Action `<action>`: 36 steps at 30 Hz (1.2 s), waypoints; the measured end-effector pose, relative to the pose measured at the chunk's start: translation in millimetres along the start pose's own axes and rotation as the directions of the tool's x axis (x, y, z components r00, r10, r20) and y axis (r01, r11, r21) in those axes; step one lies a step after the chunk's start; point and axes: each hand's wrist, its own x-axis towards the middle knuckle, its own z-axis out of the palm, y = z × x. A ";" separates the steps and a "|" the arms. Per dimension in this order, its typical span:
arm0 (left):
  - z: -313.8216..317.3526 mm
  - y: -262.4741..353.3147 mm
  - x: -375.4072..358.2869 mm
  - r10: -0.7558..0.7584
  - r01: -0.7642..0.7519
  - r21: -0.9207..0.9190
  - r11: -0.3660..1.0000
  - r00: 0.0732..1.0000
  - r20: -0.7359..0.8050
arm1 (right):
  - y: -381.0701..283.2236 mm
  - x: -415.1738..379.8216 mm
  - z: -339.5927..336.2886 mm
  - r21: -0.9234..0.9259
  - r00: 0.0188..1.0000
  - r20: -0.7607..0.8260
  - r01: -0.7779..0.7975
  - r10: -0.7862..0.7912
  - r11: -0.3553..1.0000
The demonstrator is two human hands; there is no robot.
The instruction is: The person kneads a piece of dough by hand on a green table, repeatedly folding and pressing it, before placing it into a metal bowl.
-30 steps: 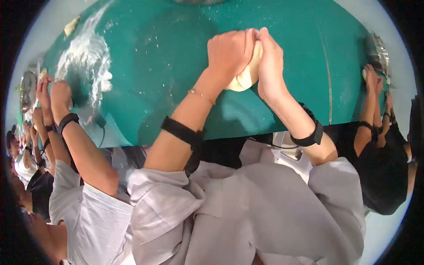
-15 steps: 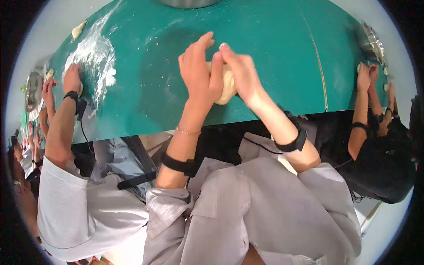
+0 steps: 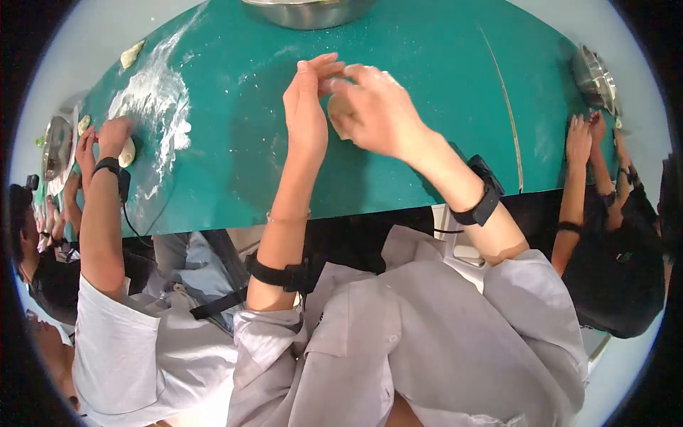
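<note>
A pale lump of dough (image 3: pixel 334 116) lies on the green table between my hands, mostly covered by my right hand. My left hand (image 3: pixel 307 107) is raised edge-on beside it, open, with its fingers stretched out. My right hand (image 3: pixel 377 110) reaches over the dough from the right, its fingers loosely bent, somewhat apart and blurred. Its fingertips overlap the fingers of my left hand in this view. Nothing shows gripped in either hand.
A metal bowl (image 3: pixel 309 13) stands at the table's far edge, with another metal bowl (image 3: pixel 596 77) at right. White flour (image 3: pixel 158 96) is spread at left, near another person's hand (image 3: pixel 114 135) and a dough piece (image 3: pixel 126 152). Another dough piece (image 3: pixel 131 55) lies farther back.
My left hand has turned edge-on and come away from the dough. My right hand has swung left over the dough, its fingers reaching to my left fingers.
</note>
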 end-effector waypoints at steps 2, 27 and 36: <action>-4.9 -8.2 -3.9 -0.045 0.045 -0.002 0.999 0.986 -0.163 | -9.0 -5.9 13.4 -0.167 0.993 0.061 0.111 -0.102 0.980; -4.2 -13.4 -26.2 -0.104 0.160 0.140 0.977 0.935 -0.339 | 57.3 97.2 68.4 0.747 0.690 -0.269 -0.291 0.672 0.598; 55.5 34.0 21.5 -0.330 0.359 0.240 0.902 0.932 -0.153 | 13.7 -19.8 33.2 0.656 0.773 -0.370 -0.176 0.516 0.734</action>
